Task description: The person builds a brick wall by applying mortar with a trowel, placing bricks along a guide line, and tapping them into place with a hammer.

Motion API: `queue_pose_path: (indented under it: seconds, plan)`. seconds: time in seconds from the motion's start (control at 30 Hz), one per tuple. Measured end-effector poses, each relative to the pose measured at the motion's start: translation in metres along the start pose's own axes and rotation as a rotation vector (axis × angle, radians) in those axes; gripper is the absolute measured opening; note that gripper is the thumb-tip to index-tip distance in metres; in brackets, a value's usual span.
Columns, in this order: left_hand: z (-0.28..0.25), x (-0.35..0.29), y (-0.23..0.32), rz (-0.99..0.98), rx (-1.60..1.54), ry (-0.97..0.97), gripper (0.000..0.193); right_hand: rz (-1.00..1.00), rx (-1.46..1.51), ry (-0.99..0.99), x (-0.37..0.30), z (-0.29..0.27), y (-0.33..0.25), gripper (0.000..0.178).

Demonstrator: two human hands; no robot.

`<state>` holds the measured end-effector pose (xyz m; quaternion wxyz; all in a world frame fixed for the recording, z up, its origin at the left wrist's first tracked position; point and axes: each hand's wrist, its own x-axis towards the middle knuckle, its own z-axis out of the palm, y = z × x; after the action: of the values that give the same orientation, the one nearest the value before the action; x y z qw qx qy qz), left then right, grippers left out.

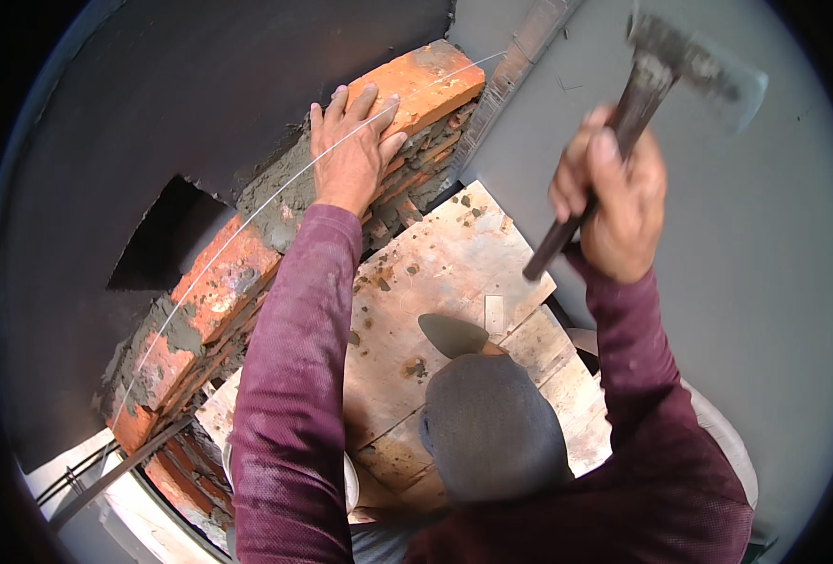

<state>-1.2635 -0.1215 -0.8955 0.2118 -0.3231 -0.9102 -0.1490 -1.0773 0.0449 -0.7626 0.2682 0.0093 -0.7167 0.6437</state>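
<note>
Dark-handled steel hammer (644, 94): raised, right hand (614, 188) wrapped round.
Left hand (353, 155): spread on far orange brick (431, 80).
Near orange bricks (228, 277): seemingly set; grey mortar (290, 197) between, unfilled.

Wall, left: dark, smooth-faced (247, 85). Opening (167, 240): black, four-sided, set in that wall. Wall, right: plain grey (764, 244). Strip (529, 47): narrow, pale, ladder-like markings, slanting along the grey wall at top. Boards (435, 254): light, wood-toned, stained, strewn with dark crumbs, seams visible in the lower part. Rectangle (495, 315): one, small, off-white, lying on the boards. Container rim (352, 484): white, curved, mostly hidden. Bar (120, 475): dark, long, slanting, lower left. Rods (67, 477): thin, dark, just beside the bar.
</note>
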Motion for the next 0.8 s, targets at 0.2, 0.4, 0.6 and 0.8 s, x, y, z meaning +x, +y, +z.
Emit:
queue_pose_path:
  seconds: [0.2, 0.4, 0.6, 0.8]
  plan:
    - [0.003, -0.007, -0.013, 0.014, 0.094, 0.019, 0.051, -0.364, 0.133, -0.214, 0.126, 0.032, -0.015, 0.030]
    - [0.014, 0.003, 0.003, 0.016, 0.104, 0.056, 0.050, -0.247, -0.239, -0.267, 0.176, 0.044, -0.002, 0.024]
    - [0.004, -0.006, -0.001, -0.015, 0.166, 0.010, 0.049, -0.070, -0.234, -0.290, 0.186, 0.057, 0.062, 0.014]
    - [0.013, -0.003, 0.000, -0.016, 0.138, 0.069, 0.044, -0.177, -0.215, -0.280, 0.190, 0.044, 0.040, 0.011]
